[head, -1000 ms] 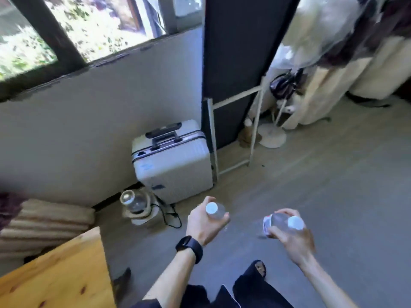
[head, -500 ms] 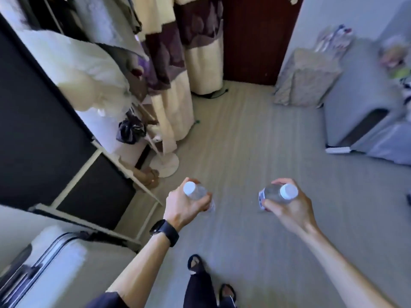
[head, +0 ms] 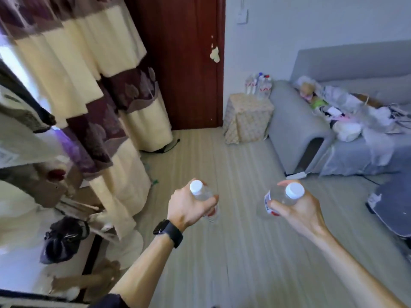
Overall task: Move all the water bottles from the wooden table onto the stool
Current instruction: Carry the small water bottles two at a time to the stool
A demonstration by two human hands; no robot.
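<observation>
Head view: left hand [head: 185, 208] curls fingers [head: 212, 199] round one water bottle [head: 201, 193], right hand [head: 299, 213] round a second bottle [head: 280, 197]

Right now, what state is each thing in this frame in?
Left clear plastic white-capped water bottle: capped, gripped by left hand.
Right clear plastic white-capped water bottle: capped, gripped by right hand.
Cloth-covered stool: holds upright bottles.
Dark red wooden door: shut.
</observation>
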